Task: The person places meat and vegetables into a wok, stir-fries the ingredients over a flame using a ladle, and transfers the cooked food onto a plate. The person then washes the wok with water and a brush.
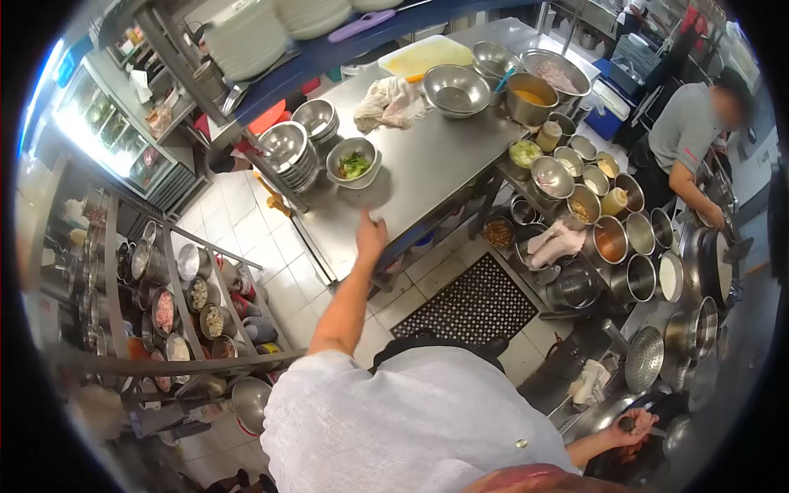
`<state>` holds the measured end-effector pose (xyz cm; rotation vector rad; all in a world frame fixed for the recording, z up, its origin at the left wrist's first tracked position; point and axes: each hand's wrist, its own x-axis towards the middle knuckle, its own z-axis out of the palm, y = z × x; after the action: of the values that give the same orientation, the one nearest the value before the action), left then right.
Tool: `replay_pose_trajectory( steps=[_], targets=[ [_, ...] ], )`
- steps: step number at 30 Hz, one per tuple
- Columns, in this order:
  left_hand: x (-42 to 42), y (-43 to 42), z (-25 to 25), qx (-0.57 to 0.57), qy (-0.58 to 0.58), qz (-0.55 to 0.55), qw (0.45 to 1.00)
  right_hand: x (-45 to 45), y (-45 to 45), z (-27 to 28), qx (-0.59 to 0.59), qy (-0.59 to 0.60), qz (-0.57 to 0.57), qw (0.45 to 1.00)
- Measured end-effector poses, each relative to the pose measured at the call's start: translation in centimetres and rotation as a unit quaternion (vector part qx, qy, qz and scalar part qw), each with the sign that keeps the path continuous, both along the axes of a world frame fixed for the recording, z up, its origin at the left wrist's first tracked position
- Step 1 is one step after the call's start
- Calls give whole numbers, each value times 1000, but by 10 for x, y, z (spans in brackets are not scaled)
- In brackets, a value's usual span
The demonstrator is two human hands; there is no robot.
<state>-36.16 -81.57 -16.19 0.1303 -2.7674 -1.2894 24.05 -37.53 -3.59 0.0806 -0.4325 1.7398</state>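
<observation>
My left hand (371,238) reaches over the near edge of the steel table (411,177), holding nothing, with a finger stretched out and apart from the others. Just beyond it sits a metal bowl (339,174) with chopped greens (355,166) inside. At the lower right, my right hand (637,430) is closed around a handle (627,424), whose round end shows between the fingers. What the handle belongs to is hard to make out beside the dark pans.
Stacked bowls (288,156) stand at the table's left end, near a crumpled cloth (390,104). Pots and sauces (611,238) crowd the right counter. A co-worker (686,135) leans over the stove at right. A black mat (467,302) covers the floor between. Left, a shelf rack (182,304) holds ingredient bowls.
</observation>
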Motion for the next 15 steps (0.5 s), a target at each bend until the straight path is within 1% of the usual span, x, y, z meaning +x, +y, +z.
replay_pose_trajectory(
  steps=[2, 3, 4, 5, 6, 7, 8, 10, 11, 12, 14, 15],
  targets=[
    [-49, -34, -1, -32, 120, -24, 992, -14, -26, 2, -6, -27, -25, 999],
    [-63, -40, 9, -21, 124, -19, 992, -22, -36, -4, 6, -24, -23, 999],
    [-78, -46, 23, -68, 111, -25, 991, -27, -47, -14, 80, -163, -160, 970],
    [-90, -51, 34, -115, 99, -31, 988, -30, -59, -22, 148, -291, -296, 898],
    [-105, -55, 34, -101, 110, -27, 988, -42, -69, -23, 206, -401, -424, 785],
    [-120, -58, 27, -136, 69, -60, 987, -58, -106, 24, -73, -223, -138, 962],
    [-130, -60, 23, -173, 24, -94, 980, -54, -102, 16, -64, -216, -141, 964],
    [-136, -62, 25, -154, 24, -104, 982, -28, -90, -9, -16, -162, 6, 987],
    [-135, -65, 28, -146, 21, -114, 983, -34, -99, 2, -66, -93, -2, 993],
    [-134, -69, 31, -145, 21, -117, 982, -34, -101, 2, -65, -94, -5, 993],
    [-131, -72, 38, -175, 14, -173, 969, -29, -97, -9, -67, -106, -58, 990],
    [-133, -73, 34, -177, 16, -184, 967, -29, -99, -12, -56, -114, -59, 990]
  ],
)
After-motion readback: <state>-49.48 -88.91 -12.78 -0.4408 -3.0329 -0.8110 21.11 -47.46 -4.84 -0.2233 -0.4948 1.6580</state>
